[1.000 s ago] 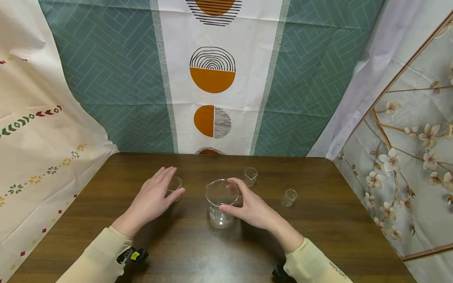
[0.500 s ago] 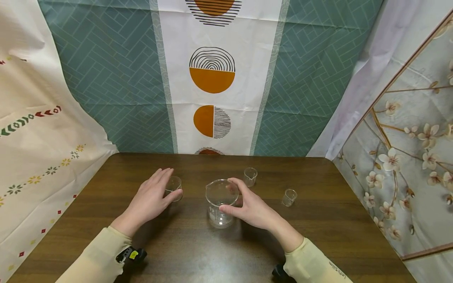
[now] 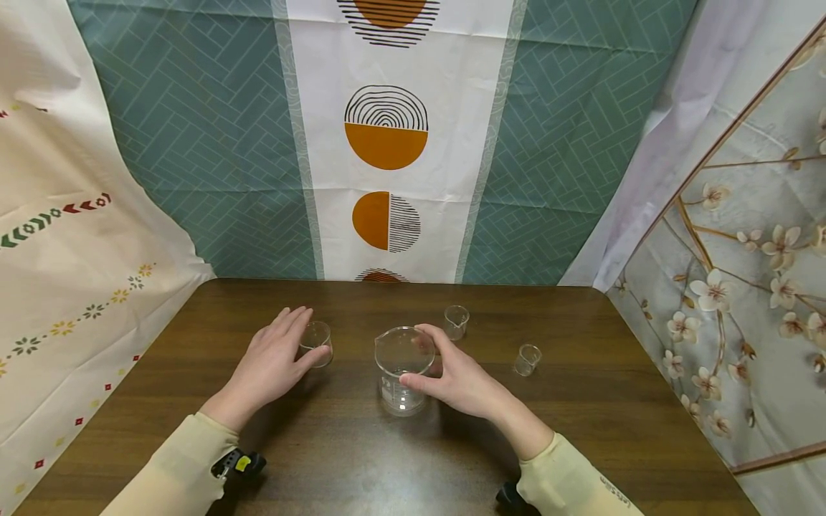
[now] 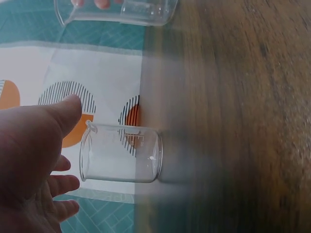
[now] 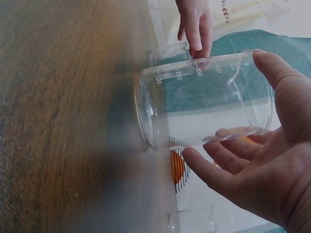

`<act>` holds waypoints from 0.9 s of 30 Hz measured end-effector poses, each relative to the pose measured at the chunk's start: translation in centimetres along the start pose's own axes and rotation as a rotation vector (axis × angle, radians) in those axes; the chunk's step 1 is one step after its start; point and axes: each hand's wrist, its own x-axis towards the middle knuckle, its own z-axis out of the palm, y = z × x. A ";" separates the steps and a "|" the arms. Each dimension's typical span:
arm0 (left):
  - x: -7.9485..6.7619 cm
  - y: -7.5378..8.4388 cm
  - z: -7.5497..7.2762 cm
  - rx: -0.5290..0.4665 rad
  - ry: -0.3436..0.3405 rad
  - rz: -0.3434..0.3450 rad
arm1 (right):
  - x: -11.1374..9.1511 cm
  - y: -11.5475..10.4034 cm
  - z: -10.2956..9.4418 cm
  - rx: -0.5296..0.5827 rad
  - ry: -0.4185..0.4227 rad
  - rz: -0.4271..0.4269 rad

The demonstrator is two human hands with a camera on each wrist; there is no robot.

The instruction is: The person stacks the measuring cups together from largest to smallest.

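A large clear glass beaker (image 3: 395, 390) with white graduations stands upright on the table near its middle. My right hand (image 3: 461, 380) holds it near the rim; in the right wrist view the thumb is on one side of the glass (image 5: 204, 104) and the fingers are on the other. Left of it stands a smaller glass beaker (image 3: 320, 335), also upright and partly hidden by my left hand (image 3: 267, 365) in the head view. That hand's fingers are extended and spread from the thumb. From the left wrist, a gap shows between the fingers and this beaker (image 4: 121, 155).
Two small glass beakers stand on the right: one (image 3: 457, 324) farther back, one (image 3: 528, 360) nearer the right edge. The brown wooden table (image 3: 348, 466) ends at a patterned hanging cloth (image 3: 245, 179). A floral panel (image 3: 723, 344) borders the right side.
My left hand has drifted slightly left, exposing more of the smaller beaker beside it. The right hand and the large beaker have stayed in place.
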 end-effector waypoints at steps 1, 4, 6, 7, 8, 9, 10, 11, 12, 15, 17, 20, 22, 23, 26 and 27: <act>0.0 0.0 0.0 0.003 0.001 -0.001 | 0.0 0.0 0.0 0.000 -0.002 0.000; 0.0 -0.2 0.1 0.007 0.001 -0.002 | 0.0 0.0 0.0 -0.002 -0.005 0.000; 0.0 -0.3 0.1 0.007 0.003 -0.004 | 0.1 0.0 0.0 -0.001 -0.004 -0.004; 0.0 -0.4 0.1 0.008 0.003 -0.004 | 0.1 0.0 0.0 -0.003 -0.003 -0.006; 0.0 -0.5 0.2 0.010 0.004 -0.004 | 0.1 0.0 0.0 -0.001 -0.003 -0.008; 0.0 -0.5 0.2 0.012 0.004 -0.004 | 0.1 0.0 0.0 0.002 -0.002 -0.010; 0.0 -0.6 0.2 0.015 0.005 -0.004 | 0.1 0.0 0.0 0.004 -0.002 -0.011; 0.0 -0.7 0.3 0.018 0.006 -0.002 | 0.1 0.0 0.0 0.007 -0.003 -0.012; 0.0 -0.8 0.3 0.021 0.007 -0.001 | 0.1 0.1 0.0 0.007 -0.003 -0.010; 0.0 -0.9 0.3 0.026 0.007 -0.002 | 0.1 0.1 0.1 0.008 -0.001 -0.007; 0.0 -0.9 0.4 0.027 0.008 -0.004 | 0.1 0.1 0.1 0.002 0.000 -0.004; 0.0 -1.0 0.4 0.028 0.007 -0.006 | 0.1 0.1 0.1 -0.002 0.002 -0.001; 0.0 -1.0 0.4 0.026 0.005 -0.007 | 0.1 0.1 0.1 -0.003 0.001 -0.003; 0.0 -1.1 0.4 0.025 0.003 -0.008 | 0.1 0.1 0.1 -0.003 0.001 -0.003; 0.0 -1.1 0.4 0.021 -0.001 -0.013 | 0.2 0.2 0.1 -0.004 0.000 -0.006; 0.0 -1.1 0.4 0.021 -0.002 -0.014 | 0.2 0.2 0.1 -0.003 -0.001 -0.006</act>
